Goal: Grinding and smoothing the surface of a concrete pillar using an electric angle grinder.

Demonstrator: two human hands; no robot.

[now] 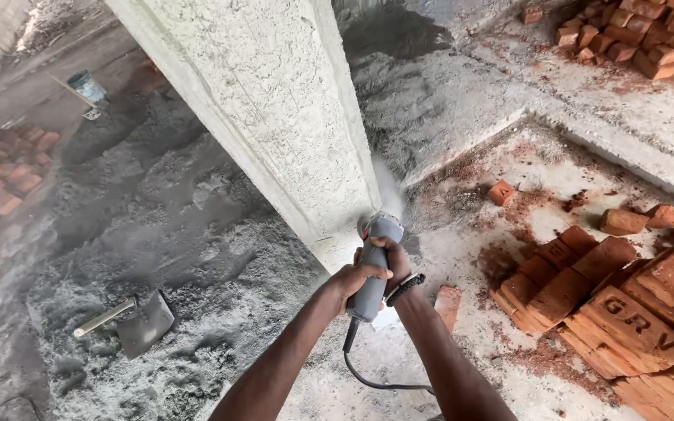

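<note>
Two hands wrapped around one grey angle grinder (374, 269), held low against the near corner of a rough concrete column (274, 117). Left hand (350, 281) closed tight round the middle of the tool's body, fingers curled over the top. Right hand (391, 261) clamped just above and beside it, touching the left, with a dark wristband (405, 288) on the wrist. Grinder pointing up and away, head pressed to the column's edge near its foot; disc itself hidden behind the guard and the haze, probably touching the plaster. Pale dust (388, 187) rising along the column's right edge just above the tool. Black cord (360, 366) dropping from the tool's tail and looping across the floor between the forearms.

Left of the column, a broad spread of grey sand or mortar (181, 257), with a shovel (130, 320) lying flat on it, blade toward the column, pale handle pointing left. Farther back on that side, a small green bucket (86, 84) standing upright and a heap of red bricks (1, 168) at the picture's edge.

Right of the hands, a stacked pile of red bricks (626, 320), several with stamped faces, lying well apart from the grinder. A single brick (448, 306) on the floor just beside the right forearm. A few loose bricks (622, 221) scattered beyond, and another heap (633, 35) at the top right corner.
</note>
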